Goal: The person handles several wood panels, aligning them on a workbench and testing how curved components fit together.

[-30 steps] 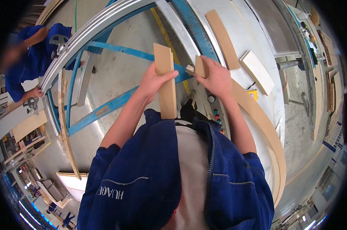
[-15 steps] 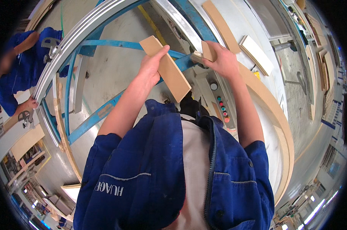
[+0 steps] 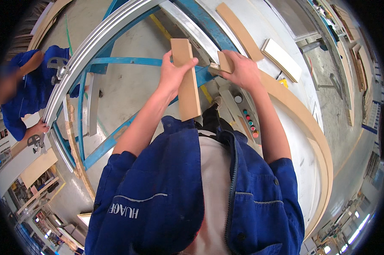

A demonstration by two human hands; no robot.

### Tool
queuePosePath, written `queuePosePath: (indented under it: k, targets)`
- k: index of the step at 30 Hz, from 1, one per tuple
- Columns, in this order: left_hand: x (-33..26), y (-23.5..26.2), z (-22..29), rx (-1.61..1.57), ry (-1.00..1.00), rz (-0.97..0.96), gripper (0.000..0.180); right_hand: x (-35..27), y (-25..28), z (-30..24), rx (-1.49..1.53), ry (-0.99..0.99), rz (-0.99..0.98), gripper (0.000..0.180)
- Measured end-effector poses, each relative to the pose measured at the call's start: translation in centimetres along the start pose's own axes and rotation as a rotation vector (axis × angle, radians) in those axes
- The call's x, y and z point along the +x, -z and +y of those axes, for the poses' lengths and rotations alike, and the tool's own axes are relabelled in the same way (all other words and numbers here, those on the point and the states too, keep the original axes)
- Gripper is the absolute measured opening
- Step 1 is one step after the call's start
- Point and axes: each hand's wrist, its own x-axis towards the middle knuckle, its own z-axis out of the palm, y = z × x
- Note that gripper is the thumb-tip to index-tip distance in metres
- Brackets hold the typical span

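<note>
While the left hand (image 3: 173, 77) has thumb and fingers clamped on a rectangular fibreboard piece (image 3: 188, 91) at centre, the right hand (image 3: 246, 75) pinches a smaller wooden block (image 3: 225, 62) to its right. Both pieces are in hand, apart, neither joined nor set down. Still unheld on the right are the curved fibreboard strip (image 3: 318, 142), and, farther off, a flat strip (image 3: 240, 32) and white-faced boards (image 3: 282, 60).

A dark blue work jacket (image 3: 158, 170) with short-looking sleeves (image 3: 114, 170) fills the lower middle of the frame, open over a pale shirt (image 3: 215, 178). Pale piping (image 3: 142, 197) crosses both chest sides, with white lettering (image 3: 125, 211) at lower left, and a zip (image 3: 232, 187) runs right of centre.
</note>
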Motion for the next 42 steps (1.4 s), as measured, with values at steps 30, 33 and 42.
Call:
queuePosePath:
  k: [30,33,42]
  targets:
    - [0.5,2.7,0.9,-0.201,-0.235,-0.406,0.079,-5.6,-2.5,-10.4,0.598,0.296,-0.281,0.042]
    - [0.0,2.2,0.7,0.498,-0.374,-0.290,0.089,-5.6,-2.0,-7.6,0.538,0.272,-0.052,0.031]
    - [-1.3,-1.6,1.2,1.075,-0.423,-0.242,0.086,-1.7,1.9,0.0,0.138,0.138,0.226,0.063]
